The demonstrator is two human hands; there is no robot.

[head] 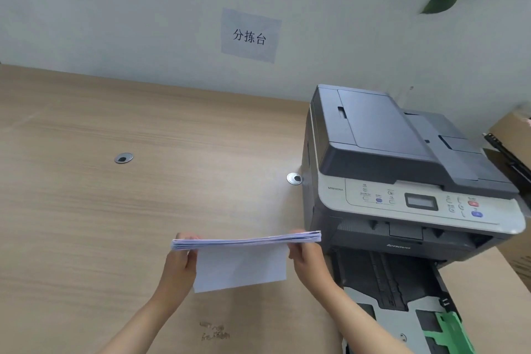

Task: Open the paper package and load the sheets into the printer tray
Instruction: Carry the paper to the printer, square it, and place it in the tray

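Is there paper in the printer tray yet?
No, the tray is pulled out and bare; both hands hold the sheets above the desk.

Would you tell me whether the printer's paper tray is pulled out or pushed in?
Pulled out: the paper tray juts forward from the printer, its bed bare of sheets.

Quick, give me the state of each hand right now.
Left hand: closed on the left end of the paper stack.
Right hand: closed on the stack's right end, beside the printer tray.

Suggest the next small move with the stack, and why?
Probably carry the paper stack right and down over the pulled-out printer tray. Left hand and right hand hold its ends upright over the desk; the tray looks open and empty.
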